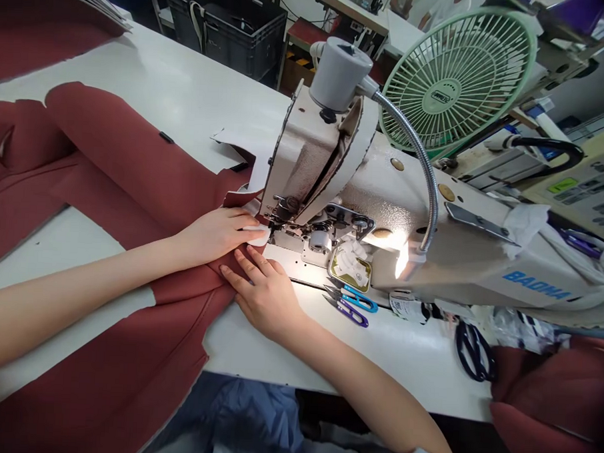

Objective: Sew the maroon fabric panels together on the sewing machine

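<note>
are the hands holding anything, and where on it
Nothing is gripped. The left hand and right hand press flat on the dark red fabric, at its edge by the sewing machine's needle.

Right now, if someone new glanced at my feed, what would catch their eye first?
Probably the cream sewing machine across the middle, its gooseneck lamp throwing a bright patch on the white table. Next, the brick-red fabric spread over the left half, with the left hand and right hand flat on it by the needle. Behind, upper right, stands a green fan.
</note>
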{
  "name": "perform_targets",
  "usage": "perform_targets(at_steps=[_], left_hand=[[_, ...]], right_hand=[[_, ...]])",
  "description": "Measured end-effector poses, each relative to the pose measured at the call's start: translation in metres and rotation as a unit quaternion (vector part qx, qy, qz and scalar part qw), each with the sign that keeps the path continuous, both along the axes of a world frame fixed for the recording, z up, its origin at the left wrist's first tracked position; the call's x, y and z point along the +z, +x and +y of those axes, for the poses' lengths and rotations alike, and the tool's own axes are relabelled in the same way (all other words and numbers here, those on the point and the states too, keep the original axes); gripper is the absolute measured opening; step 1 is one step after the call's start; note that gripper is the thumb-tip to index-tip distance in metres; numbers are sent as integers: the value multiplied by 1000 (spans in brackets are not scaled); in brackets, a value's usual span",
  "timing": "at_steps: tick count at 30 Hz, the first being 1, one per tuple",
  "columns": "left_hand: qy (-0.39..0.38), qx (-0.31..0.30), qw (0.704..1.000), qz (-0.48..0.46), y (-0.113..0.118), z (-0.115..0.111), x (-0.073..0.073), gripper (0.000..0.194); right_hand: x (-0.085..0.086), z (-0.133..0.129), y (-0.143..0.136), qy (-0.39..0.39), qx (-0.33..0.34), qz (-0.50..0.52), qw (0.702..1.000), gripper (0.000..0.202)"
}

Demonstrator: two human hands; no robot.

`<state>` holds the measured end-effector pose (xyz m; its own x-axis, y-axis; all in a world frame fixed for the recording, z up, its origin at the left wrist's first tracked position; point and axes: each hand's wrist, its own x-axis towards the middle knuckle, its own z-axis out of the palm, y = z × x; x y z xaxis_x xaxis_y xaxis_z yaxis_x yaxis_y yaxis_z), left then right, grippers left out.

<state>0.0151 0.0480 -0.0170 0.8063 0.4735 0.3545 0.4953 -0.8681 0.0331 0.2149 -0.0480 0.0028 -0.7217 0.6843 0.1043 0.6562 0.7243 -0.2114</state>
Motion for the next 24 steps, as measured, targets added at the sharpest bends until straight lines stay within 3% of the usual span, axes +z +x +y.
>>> perform_targets(at_steps=[10, 17, 24], left_hand=[[-16, 18, 1000, 18, 6, -3, 3, 30], [37, -36, 998, 29, 5, 7, 5, 33], [62, -46, 997, 3, 1, 13, 11, 27]], right_hand=[[-6, -6, 3, 17, -8, 21, 1000, 41], [-6, -1, 4, 8, -18, 10, 1000, 43], [-5, -13, -1, 65, -45, -11, 997, 42]])
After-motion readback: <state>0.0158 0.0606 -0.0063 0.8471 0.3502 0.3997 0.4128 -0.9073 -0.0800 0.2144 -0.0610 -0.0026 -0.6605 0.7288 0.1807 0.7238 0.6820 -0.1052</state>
